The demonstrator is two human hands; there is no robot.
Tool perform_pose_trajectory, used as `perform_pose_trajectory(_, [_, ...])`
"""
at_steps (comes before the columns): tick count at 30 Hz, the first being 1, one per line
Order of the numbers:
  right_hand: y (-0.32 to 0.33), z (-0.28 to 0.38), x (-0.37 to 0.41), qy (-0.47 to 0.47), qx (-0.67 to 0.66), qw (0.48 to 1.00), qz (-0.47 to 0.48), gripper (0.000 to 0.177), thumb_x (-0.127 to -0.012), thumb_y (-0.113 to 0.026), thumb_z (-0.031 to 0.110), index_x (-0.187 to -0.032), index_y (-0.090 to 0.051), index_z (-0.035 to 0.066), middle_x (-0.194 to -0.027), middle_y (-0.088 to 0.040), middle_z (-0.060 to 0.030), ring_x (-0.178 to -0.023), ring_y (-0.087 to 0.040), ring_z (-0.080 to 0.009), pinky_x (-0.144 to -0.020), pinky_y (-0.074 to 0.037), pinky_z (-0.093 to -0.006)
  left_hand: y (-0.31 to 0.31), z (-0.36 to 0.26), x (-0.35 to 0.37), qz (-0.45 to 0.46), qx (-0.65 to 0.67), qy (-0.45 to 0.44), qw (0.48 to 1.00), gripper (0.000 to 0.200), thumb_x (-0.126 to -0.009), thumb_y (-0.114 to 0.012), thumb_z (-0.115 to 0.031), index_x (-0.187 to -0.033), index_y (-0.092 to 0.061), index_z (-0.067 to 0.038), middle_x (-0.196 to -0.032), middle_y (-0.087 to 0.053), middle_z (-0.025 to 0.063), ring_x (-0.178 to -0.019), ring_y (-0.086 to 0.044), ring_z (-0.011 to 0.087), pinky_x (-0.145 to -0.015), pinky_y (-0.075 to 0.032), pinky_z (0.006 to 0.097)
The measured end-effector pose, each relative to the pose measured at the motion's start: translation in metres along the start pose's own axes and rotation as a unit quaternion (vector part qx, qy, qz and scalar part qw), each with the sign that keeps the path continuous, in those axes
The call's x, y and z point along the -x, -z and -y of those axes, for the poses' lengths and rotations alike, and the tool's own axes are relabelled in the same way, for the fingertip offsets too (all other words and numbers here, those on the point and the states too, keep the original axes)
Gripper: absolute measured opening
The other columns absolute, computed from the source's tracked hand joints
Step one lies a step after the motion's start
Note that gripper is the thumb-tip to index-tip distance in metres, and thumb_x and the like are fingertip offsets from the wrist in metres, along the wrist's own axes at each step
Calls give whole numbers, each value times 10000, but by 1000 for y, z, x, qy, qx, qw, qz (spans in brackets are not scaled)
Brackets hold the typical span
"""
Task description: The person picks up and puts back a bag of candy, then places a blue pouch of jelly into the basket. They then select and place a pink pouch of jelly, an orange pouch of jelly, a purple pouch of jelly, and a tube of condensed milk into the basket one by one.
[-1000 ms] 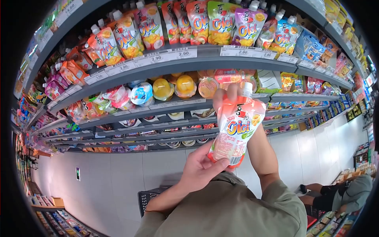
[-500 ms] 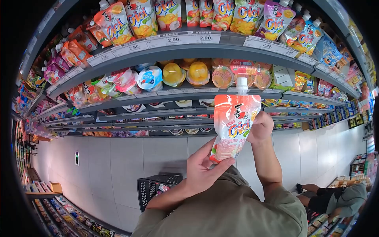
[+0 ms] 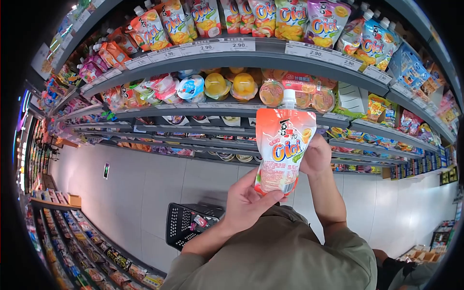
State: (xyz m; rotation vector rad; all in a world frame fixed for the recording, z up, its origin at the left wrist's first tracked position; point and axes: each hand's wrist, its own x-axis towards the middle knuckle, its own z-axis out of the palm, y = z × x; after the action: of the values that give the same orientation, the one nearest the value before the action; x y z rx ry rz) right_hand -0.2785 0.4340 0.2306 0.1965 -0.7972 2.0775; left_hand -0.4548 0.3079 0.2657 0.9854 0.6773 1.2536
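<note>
A spouted jelly drink pouch, orange-red and white with a white cap and "Cici" lettering, stands upright in front of me. My left hand grips its bottom end, the thumb lying across the lower front. At the pouch's right edge is my right hand, its fingers curled and partly hidden behind the pouch. Similar pouches line the upper shelf behind it.
Price tags run along the shelf edge. Below sit yellow-topped jelly cups. A black shopping basket with a small package inside is at lower left. Another person is partly visible at lower right.
The pouch has turned to face me more squarely and shifted slightly left, with both hands still on it. My view has rotated; more of the basket shows, less of the other person.
</note>
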Motion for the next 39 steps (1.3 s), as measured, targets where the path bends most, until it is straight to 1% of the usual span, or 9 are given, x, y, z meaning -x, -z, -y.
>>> perform_pose_trajectory(19, [17, 39, 38, -82, -5, 997, 7, 599, -896, -547, 243, -1410, -455, -51, -1379, -572, -202, -1245, -583, -319, -1048, -457, -465, -79, 38, 13, -91, 14, -12, 996, 457, -926, -610, 78, -1362, -474, 60, -1238, -626, 150, -1080, -665, 228, -889, -618, 388])
perform_pose_trajectory(22, [-7, 42, 19, -78, 60, 995, 14, 734, -867, -592, 293, -1479, -356, -37, -1387, -554, -234, -1264, -565, -340, -1048, -453, -461, -76, 36, 15, -101, 59, 22, 993, 444, -977, -609, -125, -1352, -473, 69, -1198, -633, 170, -1012, -684, 236, -753, -631, 374])
perform_pose_trajectory(24, [-7, 36, 9, -117, 90, 989, 2, 986, -812, -707, 370, -1562, -193, -13, -1408, -516, -265, -1321, -510, -347, -1072, -415, -434, -64, 37, 19, -11, 302, 138, 943, 645, -994, -502, -430, -1362, -430, 95, -1022, -653, 221, -608, -662, 247, -480, -547, 332])
perform_pose_trajectory(25, [-5, 32, 10, -111, 119, 986, 45, 1019, -802, -736, 391, -1564, -188, -7, -1379, -540, -264, -1292, -537, -345, -1044, -435, -421, -58, 40, 25, -24, 351, 196, 915, 681, -989, -422, -523, -1254, -467, 103, -755, -605, 160, -455, -548, 210, -376, -443, 310])
perform_pose_trajectory(26, [-3, 28, 10, -106, 145, 980, 89, 1052, -793, -765, 412, -1566, -183, 0, -1350, -564, -264, -1264, -563, -342, -1017, -456, -407, -54, 49, 30, -44, 358, 183, 915, 681, -989, -422, -523, -1254, -467, 103, -755, -605, 160, -455, -548, 210, -376, -443, 310])
perform_pose_trajectory(28, [9, 20, 15, -150, 112, 976, 115, 846, -826, -793, 326, -1486, -385, -10, -1223, -657, -198, -1145, -640, -273, -941, -497, -360, -48, 71, 35, 109, 567, 95, 811, 573, -982, -426, -475, -1161, -508, 63, -638, -555, 78, -468, -542, 187, -410, -439, 278])
perform_pose_trajectory(31, [12, 3, 15, -187, 331, 924, 45, 161, -918, -711, 126, -980, -708, -22, -979, -698, -50, -855, -628, -99, -728, -492, -282, -41, 82, 54, 68, 594, 92, 796, 534, -983, -433, -518, -991, -500, 12, -570, -460, 18, -465, -495, 154, -401, -422, 269])
perform_pose_trajectory(38, [-19, -63, 6, -256, 472, 844, -2, 212, -920, -737, 182, -831, -713, -9, -707, -608, 63, -655, -479, -4, -545, -356, -230, -1, 100, 112, -77, 576, 48, 812, 553, -991, -426, -557, -922, -507, -15, -636, -518, 39, -539, -532, 150, -451, -426, 288])
perform_pose_trajectory(39, [-22, -77, 7, -249, 493, 833, -21, 265, -923, -735, 203, -767, -681, -4, -672, -571, 67, -628, -446, -10, -534, -336, -242, 5, 100, 124, -155, 465, 74, 868, 589, -997, -374, -575, -976, -540, -10, -667, -545, 38, -563, -554, 161, -478, -434, 277])
